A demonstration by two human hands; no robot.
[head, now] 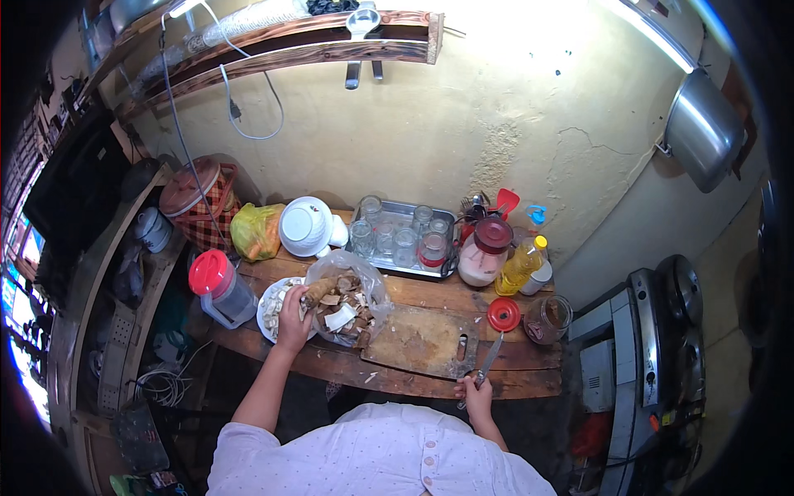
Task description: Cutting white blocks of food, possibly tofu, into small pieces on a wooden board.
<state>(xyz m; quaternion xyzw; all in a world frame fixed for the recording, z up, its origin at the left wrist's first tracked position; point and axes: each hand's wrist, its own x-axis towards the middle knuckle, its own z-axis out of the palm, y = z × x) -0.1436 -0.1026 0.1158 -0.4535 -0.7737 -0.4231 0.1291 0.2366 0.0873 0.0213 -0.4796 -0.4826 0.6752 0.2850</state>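
My left hand (pixel 295 321) holds a brown, rough-skinned root (pixel 320 290) at the near-left side of a clear plastic bag. Brown peelings and white pieces (pixel 340 317) fill the bag (pixel 372 282). Under my left wrist lies a white plate (pixel 263 315) with small white chopped pieces. My right hand (pixel 476 397) grips a knife (pixel 490 356) by its handle at the table's front edge, its blade pointing away from me. A worn wooden cutting board (pixel 415 341) with a slot at its right end lies between the bag and the knife.
A pitcher with a red lid (pixel 226 291) stands left of the plate. Behind the board is a metal tray (pixel 397 268) of upturned glasses. A pink-and-white jar (pixel 482 257), an oil bottle (pixel 520 266), a red lid (pixel 503 314) and a glass jar (pixel 548 319) stand or lie to the right.
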